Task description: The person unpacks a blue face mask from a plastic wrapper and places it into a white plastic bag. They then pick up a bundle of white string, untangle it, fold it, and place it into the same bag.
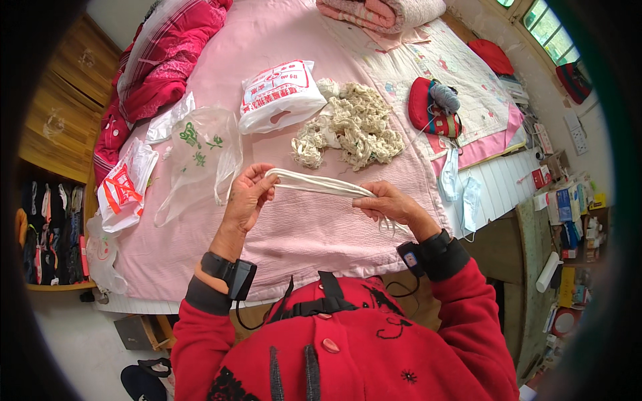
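Observation:
A bundle of white cotton yarn (321,184) is stretched between my two hands above the pink bedspread. My left hand (252,190) pinches its looped left end. At the other end my right hand (388,202) grips the strands, and loose ends hang below the fingers. Just beyond lies a tangled heap of cream yarn (361,127) on the bed. Touching the heap on its left is a full white plastic bag (281,97) with red print. A clear plastic bag (200,150) with green print lies flat near my left hand.
The pink bedspread (314,247) covers the bed. Farther left are a white-and-red bag (124,190) and a red quilt (160,73). To the right sit a red knitted piece with grey yarn (435,107) and blue face masks (470,200). A cluttered shelf (575,227) stands right.

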Demonstrator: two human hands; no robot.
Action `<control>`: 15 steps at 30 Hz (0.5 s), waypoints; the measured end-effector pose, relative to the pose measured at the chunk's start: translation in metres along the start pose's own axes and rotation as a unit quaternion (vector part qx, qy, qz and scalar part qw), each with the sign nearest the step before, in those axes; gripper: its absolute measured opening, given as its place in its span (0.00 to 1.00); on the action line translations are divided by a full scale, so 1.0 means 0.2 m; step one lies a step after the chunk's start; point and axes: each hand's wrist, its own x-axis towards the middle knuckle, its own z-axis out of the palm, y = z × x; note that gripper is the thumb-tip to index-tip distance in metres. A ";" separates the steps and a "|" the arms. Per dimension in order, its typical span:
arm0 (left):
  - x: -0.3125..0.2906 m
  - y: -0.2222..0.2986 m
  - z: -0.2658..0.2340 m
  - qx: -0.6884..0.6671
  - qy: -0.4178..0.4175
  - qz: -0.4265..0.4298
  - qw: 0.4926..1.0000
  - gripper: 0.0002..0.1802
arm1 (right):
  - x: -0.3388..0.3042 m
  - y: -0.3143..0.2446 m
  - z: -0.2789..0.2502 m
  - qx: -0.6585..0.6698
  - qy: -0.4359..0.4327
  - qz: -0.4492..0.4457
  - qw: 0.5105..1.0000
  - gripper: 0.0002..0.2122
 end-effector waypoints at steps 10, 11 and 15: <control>0.03 -0.15 -0.13 0.077 -0.026 0.018 0.996 0.12 | 0.03 0.09 -0.06 0.016 -0.015 0.011 1.000 0.07; 0.03 -0.18 -0.14 0.084 -0.016 0.004 0.996 0.12 | 0.04 0.13 -0.08 -0.027 0.001 0.032 0.999 0.08; 0.06 -0.33 -0.21 0.118 0.031 -0.040 0.992 0.11 | 0.08 0.29 -0.21 -0.231 0.043 0.034 0.971 0.11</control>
